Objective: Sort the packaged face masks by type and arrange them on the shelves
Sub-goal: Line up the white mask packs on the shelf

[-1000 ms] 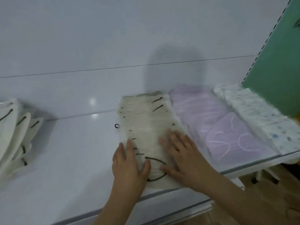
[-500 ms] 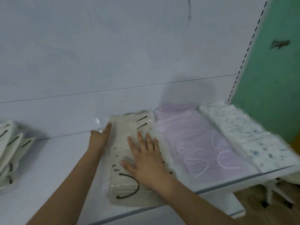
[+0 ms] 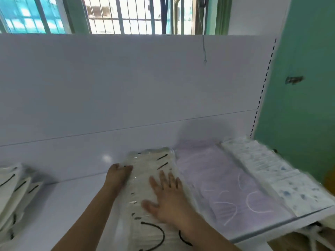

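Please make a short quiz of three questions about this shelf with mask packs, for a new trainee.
1. True or false: the purple mask row lies between the cream mask row with black ear loops and the white blue-speckled mask row.
2. Which hand lies flat on top of the cream row? A) left hand B) right hand
3. Fill in: the left hand touches the cream row at its ____ edge.

Key: 1 true; 2 B; 3 left. A second group of cream masks stands apart at the far left of the white shelf.
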Demonstrator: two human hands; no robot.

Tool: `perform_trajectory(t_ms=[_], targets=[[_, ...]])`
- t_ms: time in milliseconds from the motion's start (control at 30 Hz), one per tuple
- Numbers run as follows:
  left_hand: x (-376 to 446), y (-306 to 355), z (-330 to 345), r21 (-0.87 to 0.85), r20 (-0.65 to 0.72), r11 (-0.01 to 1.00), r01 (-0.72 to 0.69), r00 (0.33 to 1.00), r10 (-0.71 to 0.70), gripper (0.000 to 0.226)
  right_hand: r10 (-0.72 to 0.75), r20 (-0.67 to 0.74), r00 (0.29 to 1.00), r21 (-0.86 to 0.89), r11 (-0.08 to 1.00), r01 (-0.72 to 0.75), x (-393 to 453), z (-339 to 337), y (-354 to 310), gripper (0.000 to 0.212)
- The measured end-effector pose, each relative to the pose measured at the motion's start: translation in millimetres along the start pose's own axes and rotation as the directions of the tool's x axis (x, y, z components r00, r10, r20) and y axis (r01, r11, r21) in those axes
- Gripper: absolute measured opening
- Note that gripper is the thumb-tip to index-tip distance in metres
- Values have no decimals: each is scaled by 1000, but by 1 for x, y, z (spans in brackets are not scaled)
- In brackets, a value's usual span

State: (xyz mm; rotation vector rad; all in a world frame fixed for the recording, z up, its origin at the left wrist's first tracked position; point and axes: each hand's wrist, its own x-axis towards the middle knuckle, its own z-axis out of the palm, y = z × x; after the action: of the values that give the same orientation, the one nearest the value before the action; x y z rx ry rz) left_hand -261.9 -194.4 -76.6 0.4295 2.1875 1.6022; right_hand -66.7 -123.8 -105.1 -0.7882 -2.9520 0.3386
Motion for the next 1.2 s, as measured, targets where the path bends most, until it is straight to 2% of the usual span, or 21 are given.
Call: perform_trajectory(t_ms=[67, 133, 233, 267, 333, 433, 500, 567, 633, 733, 800, 867, 967, 1033, 1100, 1200], targets=[[9, -2, -3, -15, -41, 1000, 4, 999, -5, 54, -2, -111, 994, -31, 1000, -2, 2, 4, 0, 89], [15, -1, -2, 12, -51, 1000, 10, 999, -10, 54, 4, -247, 969, -28, 1000, -12, 6, 2, -2, 88], [16, -1, 4, 83, -30, 996, -12, 999, 15, 41, 33, -40, 999, -28, 999, -34, 7, 3, -3, 103], [18, -4, 5, 102, -22, 994, -32, 999, 35, 35, 35, -30, 999, -34, 999, -36, 7, 2, -3, 100], [21, -9, 4, 113, -11, 991, -67, 998, 68, 31, 38, -118, 992, -26, 999, -41, 12, 1, -6, 90], [24, -8, 2, 72, -31, 996, -54, 998, 57, 57, 21, -233, 972, -72, 997, -38, 33, -12, -8, 85], [26, -8, 3, 51, -32, 998, -31, 999, 33, 65, 37, -195, 980, -48, 998, -47, 48, -20, -2, 92], [28, -8, 5, 38, -21, 999, -8, 1000, 8, 62, 115, -56, 992, -22, 993, -116, 56, -18, 8, 89], [28, -6, 6, 28, -15, 1000, -10, 1000, 10, 62, 150, -12, 989, -46, 988, -150, 57, -17, 10, 89], [28, -8, 8, 54, -49, 996, -65, 997, 68, 40, 145, -120, 982, -96, 983, -157, 57, -13, 4, 90], [31, -13, 9, 89, -77, 991, -97, 992, 104, 33, 146, -137, 980, -75, 985, -157, 59, -12, 3, 97], [30, -14, 7, 98, -91, 990, -100, 990, 109, 34, 163, -106, 981, -49, 984, -169, 60, -12, 3, 103], [25, -6, -5, 103, -106, 986, -132, 984, 143, 33, 192, -160, 968, -19, 980, -197, 59, -25, -4, 108], [14, 1, -17, 142, -144, 968, -208, 963, 228, 31, 172, -234, 957, 25, 985, -171, 56, -40, -16, 109], [-6, 4, -33, 220, -154, 934, -282, 935, 318, 37, 108, -316, 943, 107, 991, -77, 55, -56, -33, 107], [-50, -2, -66, 388, -165, 834, -392, 861, 481, 41, 33, -395, 918, 383, 914, 132, 56, -77, -68, 82]])
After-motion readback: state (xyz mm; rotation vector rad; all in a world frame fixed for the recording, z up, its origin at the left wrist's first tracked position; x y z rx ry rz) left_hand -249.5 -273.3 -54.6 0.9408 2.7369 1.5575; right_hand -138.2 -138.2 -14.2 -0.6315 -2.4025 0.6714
